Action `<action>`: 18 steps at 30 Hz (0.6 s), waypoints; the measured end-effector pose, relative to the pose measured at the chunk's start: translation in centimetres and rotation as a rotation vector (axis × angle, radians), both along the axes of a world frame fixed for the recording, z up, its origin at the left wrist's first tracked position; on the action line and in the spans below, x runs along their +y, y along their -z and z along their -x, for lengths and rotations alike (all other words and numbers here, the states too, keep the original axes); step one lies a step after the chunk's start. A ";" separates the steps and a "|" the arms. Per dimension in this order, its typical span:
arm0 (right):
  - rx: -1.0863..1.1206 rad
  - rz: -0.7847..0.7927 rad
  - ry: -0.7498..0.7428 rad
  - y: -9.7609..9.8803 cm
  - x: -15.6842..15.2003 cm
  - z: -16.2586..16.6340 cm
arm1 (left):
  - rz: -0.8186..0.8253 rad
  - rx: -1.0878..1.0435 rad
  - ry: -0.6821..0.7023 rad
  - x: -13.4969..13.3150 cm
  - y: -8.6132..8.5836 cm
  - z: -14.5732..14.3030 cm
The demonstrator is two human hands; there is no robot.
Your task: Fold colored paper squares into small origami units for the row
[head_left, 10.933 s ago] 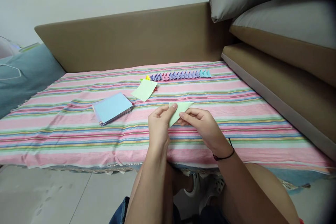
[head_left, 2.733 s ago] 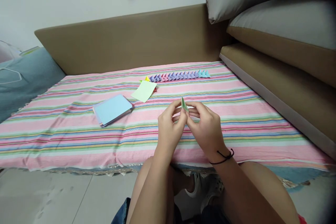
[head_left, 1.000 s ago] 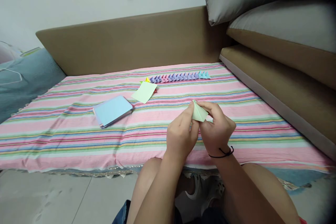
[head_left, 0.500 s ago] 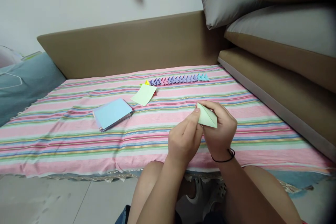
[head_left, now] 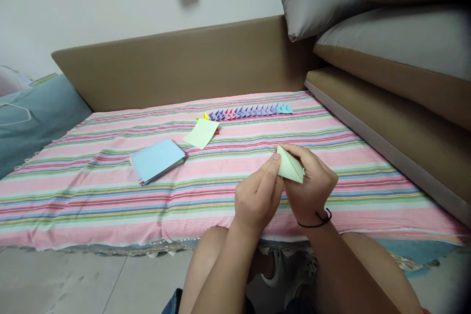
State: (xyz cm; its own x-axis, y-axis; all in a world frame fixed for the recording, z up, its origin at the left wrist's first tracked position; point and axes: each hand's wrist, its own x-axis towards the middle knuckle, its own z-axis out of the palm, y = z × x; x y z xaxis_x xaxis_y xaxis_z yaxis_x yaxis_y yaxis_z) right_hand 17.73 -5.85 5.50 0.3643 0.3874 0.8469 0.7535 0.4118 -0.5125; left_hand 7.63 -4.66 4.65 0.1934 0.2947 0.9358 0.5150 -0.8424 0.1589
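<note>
Between my two hands is a folded piece of pale green paper [head_left: 290, 166], with a crease or flap edge running down its face. My left hand [head_left: 258, 191] pinches its left edge, thumb on top. My right hand [head_left: 311, 179] is closed around its right side, with fingers partly behind the paper. A black band circles the right wrist. Beyond the hands, a row of folded paper pieces [head_left: 250, 111] in blue, purple, pink and yellow lies on the striped cloth. Near its left end rests a flat pale green sheet [head_left: 202, 133], partly covering something red.
A stack of paper [head_left: 158, 159], light blue on top, lies to the left on the striped cloth [head_left: 121, 216]. Behind stands a brown backrest [head_left: 184, 68]. Grey and brown cushions [head_left: 390, 49] are piled at the right. A blue-green cover [head_left: 44, 113] is at the far left.
The green paper has tilted slightly in my hands, its lower right corner dipping a little. My right hand has turned slightly outward. The sheets on the cloth stay put.
</note>
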 end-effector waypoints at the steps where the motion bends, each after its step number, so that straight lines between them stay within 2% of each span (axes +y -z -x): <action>1: -0.002 -0.003 -0.003 0.0 0.0 0.0 | 0.009 -0.012 0.012 0.0 0.0 -0.1; 3: 0.021 0.003 -0.034 0.0 0.0 0.0 | 0.047 -0.052 0.042 0.1 -0.1 -0.1; 8: 0.190 0.083 -0.231 -0.3 0.3 0.3 | 0.179 -0.161 0.097 0.4 -0.7 0.3; 13: 0.156 0.098 -0.193 -0.6 0.3 0.8 | 0.273 -0.236 0.125 0.6 -1.2 1.0; 18: 0.235 0.125 -0.227 -0.2 0.3 1.3 | 0.381 -0.314 0.161 0.8 -1.3 1.4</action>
State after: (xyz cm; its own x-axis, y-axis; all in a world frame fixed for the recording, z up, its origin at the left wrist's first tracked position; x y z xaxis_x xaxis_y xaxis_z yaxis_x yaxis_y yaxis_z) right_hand 16.45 -5.55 5.67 0.4359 0.5767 0.6910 0.5054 0.4784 -0.7181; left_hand 6.26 -3.84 5.98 -0.0085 0.6152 0.7883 0.2618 -0.7595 0.5955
